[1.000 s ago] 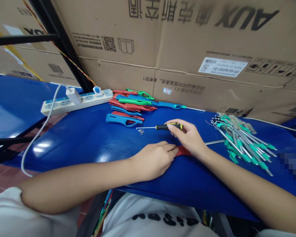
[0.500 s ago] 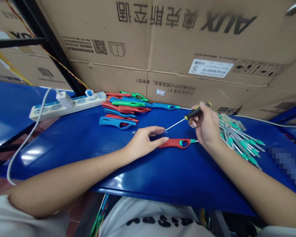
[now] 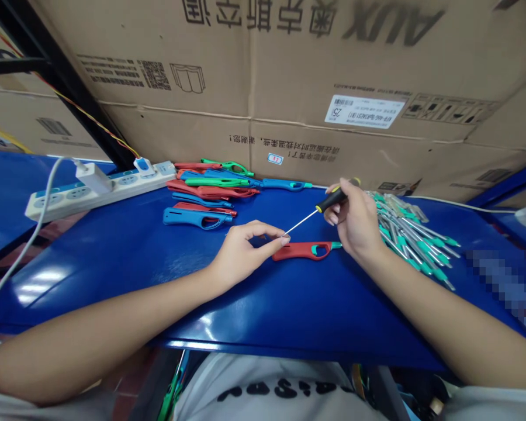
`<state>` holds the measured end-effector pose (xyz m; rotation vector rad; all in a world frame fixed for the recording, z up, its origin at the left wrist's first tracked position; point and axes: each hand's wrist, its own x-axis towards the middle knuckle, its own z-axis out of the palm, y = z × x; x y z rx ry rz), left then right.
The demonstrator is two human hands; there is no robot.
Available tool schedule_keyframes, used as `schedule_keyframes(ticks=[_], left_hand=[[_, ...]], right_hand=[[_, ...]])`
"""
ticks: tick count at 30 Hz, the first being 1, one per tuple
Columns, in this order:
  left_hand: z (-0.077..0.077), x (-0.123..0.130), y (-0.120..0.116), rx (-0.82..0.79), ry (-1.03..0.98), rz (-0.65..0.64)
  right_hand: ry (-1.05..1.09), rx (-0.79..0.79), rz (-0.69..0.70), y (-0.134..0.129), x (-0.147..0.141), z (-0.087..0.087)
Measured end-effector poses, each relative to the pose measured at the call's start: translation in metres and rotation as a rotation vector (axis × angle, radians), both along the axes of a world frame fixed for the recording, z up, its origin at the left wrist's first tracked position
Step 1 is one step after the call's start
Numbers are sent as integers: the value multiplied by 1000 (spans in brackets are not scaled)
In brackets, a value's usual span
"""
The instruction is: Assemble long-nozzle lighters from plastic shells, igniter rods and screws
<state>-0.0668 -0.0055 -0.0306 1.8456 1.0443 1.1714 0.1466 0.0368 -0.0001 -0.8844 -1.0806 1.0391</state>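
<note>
My right hand [image 3: 355,216] is closed around the black and yellow handle of a screwdriver [image 3: 301,222], its thin shaft slanting down to the left. At the shaft's end, the thumb and fingers of my left hand [image 3: 248,254] pinch together on the tip. Any small piece between those fingertips is hidden. Just below, a red long-necked lighter [image 3: 291,251] with a green trigger lies flat on the blue table [image 3: 263,310]. Its tube runs under my right hand, and its rear end is beside my left thumb.
Red, blue and green lighter bodies [image 3: 210,190] are piled at the back left, beside a white power strip [image 3: 100,190]. Another blue lighter [image 3: 284,185] lies along the cardboard box [image 3: 289,70]. Several metal tubes with green ends [image 3: 416,240] are heaped at right.
My left thumb and fingers, apart before, have closed at the screwdriver's tip. The whole view has shifted slightly; the red lighter stays on the table.
</note>
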Motion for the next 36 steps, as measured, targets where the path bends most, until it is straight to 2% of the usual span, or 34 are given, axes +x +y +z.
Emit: schedule_keyframes(ticks=[18, 28, 33, 36], left_hand=[[-1, -1, -2, 26, 89, -36], [0, -1, -3, 25, 116, -42], [-4, 0, -3, 14, 111, -49], [-7, 1, -2, -13, 92, -49]], right_hand=[[-43, 67, 5, -4, 0, -1], [-158, 225, -27, -4, 5, -1], [-223, 251, 31, -11, 4, 8], [-296, 227, 117, -15, 0, 16]])
